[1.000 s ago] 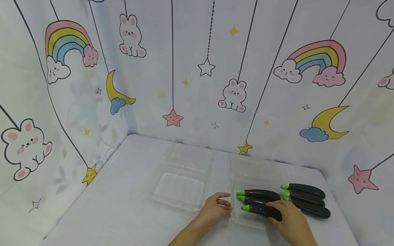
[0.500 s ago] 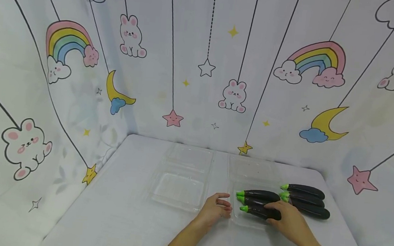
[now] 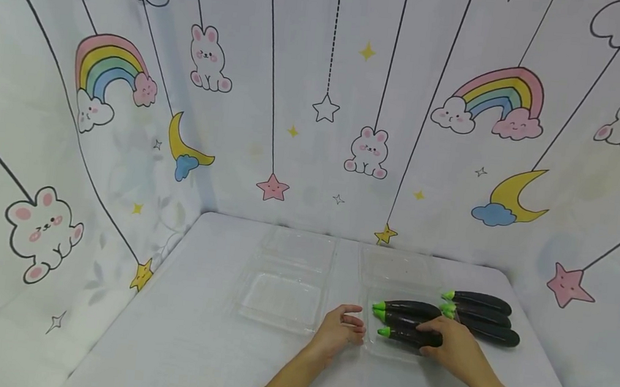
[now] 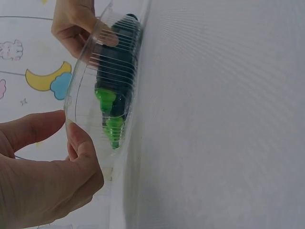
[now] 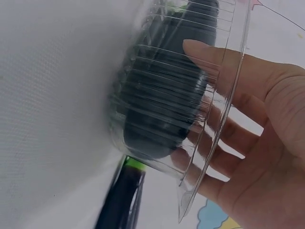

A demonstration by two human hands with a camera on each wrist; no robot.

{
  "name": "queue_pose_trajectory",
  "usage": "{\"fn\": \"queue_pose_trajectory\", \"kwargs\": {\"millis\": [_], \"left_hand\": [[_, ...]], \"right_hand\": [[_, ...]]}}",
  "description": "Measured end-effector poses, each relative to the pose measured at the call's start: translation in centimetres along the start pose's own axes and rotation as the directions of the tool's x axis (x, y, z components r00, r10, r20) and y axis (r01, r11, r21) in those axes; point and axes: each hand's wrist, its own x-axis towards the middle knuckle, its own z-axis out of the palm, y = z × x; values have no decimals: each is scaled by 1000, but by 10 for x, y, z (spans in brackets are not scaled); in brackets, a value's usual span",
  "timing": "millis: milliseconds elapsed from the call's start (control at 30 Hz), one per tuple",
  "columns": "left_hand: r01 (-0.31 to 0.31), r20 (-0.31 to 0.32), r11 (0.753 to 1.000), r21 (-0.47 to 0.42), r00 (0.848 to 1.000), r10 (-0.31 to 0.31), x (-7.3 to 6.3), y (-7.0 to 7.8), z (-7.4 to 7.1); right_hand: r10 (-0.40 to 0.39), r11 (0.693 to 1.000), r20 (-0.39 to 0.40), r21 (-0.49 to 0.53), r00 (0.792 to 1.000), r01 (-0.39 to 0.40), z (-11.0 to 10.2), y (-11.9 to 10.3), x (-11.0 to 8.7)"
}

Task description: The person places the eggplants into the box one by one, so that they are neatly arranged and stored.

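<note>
My left hand (image 3: pixel 337 334) is at the left side of a clear plastic box (image 3: pixel 391 350); in the left wrist view its thumb and forefinger pinch the box's rim (image 4: pixel 70 98). Three dark eggplants with bright green stem ends lie side by side in the box, stems to the left. My right hand (image 3: pixel 462 351) reaches over the box's right wall and holds the blunt end of the nearest eggplant (image 3: pixel 405 336). Through the ribbed wall in the right wrist view, the thumb lies along a dark eggplant (image 5: pixel 164 109), with the other fingers on its far side.
Three more eggplants (image 3: pixel 488 331) lie on the white table right of the box. The box's lid (image 3: pixel 400 268) is folded open behind it. Another clear open box (image 3: pixel 281 298) stands to the left. A patterned curtain (image 3: pixel 318 157) hangs behind the table.
The nearest eggplant has shifted very slightly left and down in my right hand. My left hand stays at the rim. The head view has tilted up a little.
</note>
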Motion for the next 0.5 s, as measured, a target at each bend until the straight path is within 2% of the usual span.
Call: {"fn": "queue_pose_trajectory", "kwargs": {"millis": [500], "left_hand": [[-42, -18, 998, 42, 999, 42, -6, 4, 3]], "right_hand": [[37, 999, -7, 25, 999, -36, 5, 4, 3]]}}
